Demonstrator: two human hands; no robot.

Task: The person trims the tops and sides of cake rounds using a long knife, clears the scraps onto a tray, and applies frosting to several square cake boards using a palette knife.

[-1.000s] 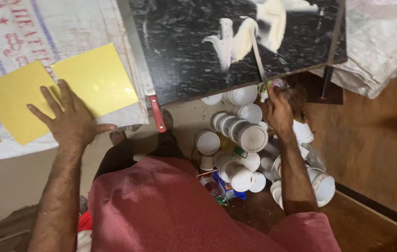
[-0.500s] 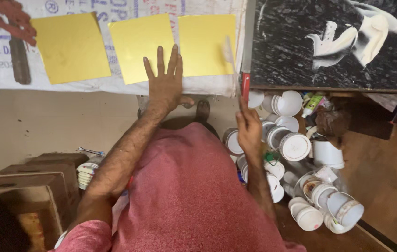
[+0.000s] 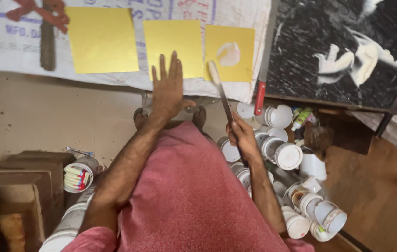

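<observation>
- White woven sack point(image 3: 114, 79), spread flat as a cover over the work surface across the top of the view; blue and red printing on it; three yellow sheets lie on top.
- Heap of round white plastic tubs with white lids point(image 3: 282, 154), on the floor under the dark table at right, lying on their sides and upright, some touching.
- Small green-and-white squeeze tube point(image 3: 301, 119), tilted among the upper tubs, just beside the table's edge.
- Open white tub point(image 3: 78, 175), on the floor at left beside wooden boxes, holding a stack of small flat packets with red, yellow and blue edges.
</observation>
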